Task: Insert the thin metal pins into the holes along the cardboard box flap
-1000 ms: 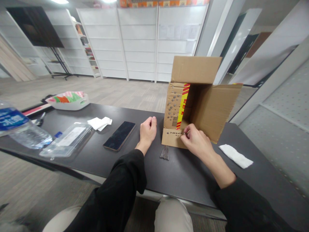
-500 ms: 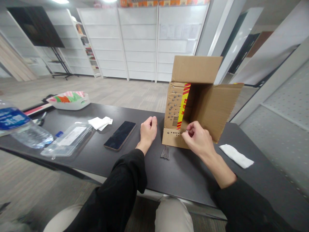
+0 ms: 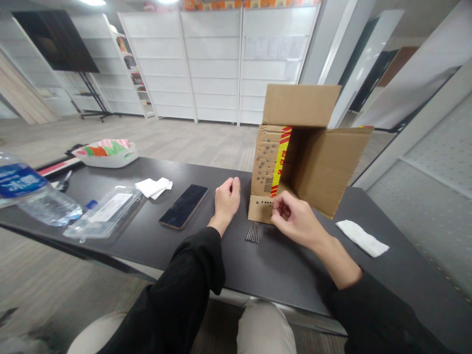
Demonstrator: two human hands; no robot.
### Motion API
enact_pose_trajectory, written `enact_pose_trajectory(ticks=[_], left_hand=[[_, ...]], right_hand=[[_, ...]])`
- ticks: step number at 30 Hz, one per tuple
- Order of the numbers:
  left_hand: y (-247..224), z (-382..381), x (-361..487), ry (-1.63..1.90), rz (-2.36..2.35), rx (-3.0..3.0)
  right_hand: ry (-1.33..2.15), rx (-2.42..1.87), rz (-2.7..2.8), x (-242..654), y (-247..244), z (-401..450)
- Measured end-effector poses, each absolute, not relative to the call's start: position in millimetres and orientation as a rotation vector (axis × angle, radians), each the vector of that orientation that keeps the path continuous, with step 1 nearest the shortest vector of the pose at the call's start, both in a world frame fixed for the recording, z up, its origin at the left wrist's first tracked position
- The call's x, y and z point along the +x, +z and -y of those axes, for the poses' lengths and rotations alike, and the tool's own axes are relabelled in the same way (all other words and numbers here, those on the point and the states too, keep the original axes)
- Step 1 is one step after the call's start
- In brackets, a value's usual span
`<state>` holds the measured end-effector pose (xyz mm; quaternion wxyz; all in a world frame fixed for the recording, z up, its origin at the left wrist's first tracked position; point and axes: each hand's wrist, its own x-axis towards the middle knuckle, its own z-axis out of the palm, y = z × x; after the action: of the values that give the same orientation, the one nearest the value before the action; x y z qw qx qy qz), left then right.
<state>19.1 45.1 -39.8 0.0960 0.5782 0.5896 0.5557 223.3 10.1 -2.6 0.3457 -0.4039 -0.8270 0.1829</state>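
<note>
My right hand [image 3: 295, 219] is closed in a pinch at the lower flap of a cardboard box [image 3: 313, 167]; anything between the fingertips is too small or hidden to name. A row of small dark holes runs along that flap, with one grey head at its left end. Several grey heads dot the box's left flap [image 3: 263, 157] beside red and yellow tape. Left of the box, my left hand [image 3: 226, 199] rests on the table as a closed fist, its inside hidden. Several long nails or screws [image 3: 252, 233] lie side by side between my hands.
On the dark table [image 3: 199, 260] a phone [image 3: 183, 206], folded tissues [image 3: 154, 187] and a clear plastic case [image 3: 106, 214] lie to the left. Beyond are a water bottle [image 3: 40, 196] and a white basket [image 3: 106, 157]. Another folded tissue [image 3: 362, 238] lies right of the box.
My right hand has shifted slightly left and towards me along the lower flap, still pinched, and now covers more of the holes. My left hand has stayed in place.
</note>
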Motion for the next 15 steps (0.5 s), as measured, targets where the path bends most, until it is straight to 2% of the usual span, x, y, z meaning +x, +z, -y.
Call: enact_pose_trajectory(ticks=[15], left_hand=[[-39.7, -44.5, 19.4, 1.661, -1.734, 1.714]], right_hand=[[0.553, -0.868, 2.469, 216.2, -0.7, -0.1]])
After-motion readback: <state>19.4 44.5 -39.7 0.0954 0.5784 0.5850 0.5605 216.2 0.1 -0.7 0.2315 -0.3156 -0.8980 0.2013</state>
